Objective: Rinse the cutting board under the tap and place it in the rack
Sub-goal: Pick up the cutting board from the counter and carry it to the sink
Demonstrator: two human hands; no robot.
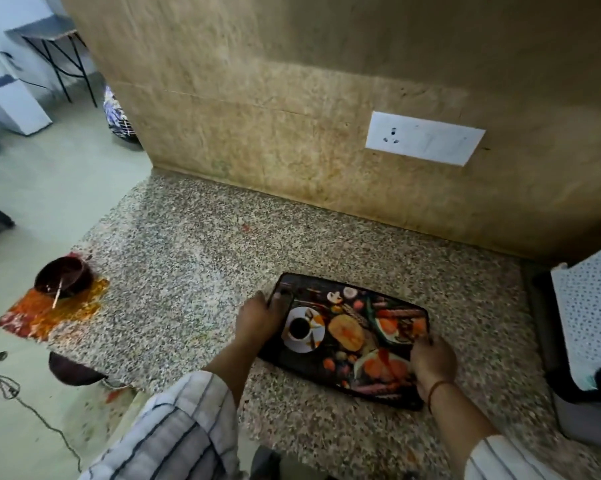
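A black cutting board (351, 336) printed with pictures of food and a coffee cup lies flat on the speckled granite counter (195, 271). My left hand (259, 318) grips its left end, with the thumb at the handle hole. On the board's right end, my right hand (430, 362) has its fingers curled over the edge. No tap, sink or rack is in view.
A dark bowl (63, 277) with a spoon sits on an orange wrapper (46, 313) at the counter's left corner. A white dotted cloth (590, 317) covers an appliance at the right edge. A white socket plate (423, 138) is on the brown wall behind. Floor and cables lie at left.
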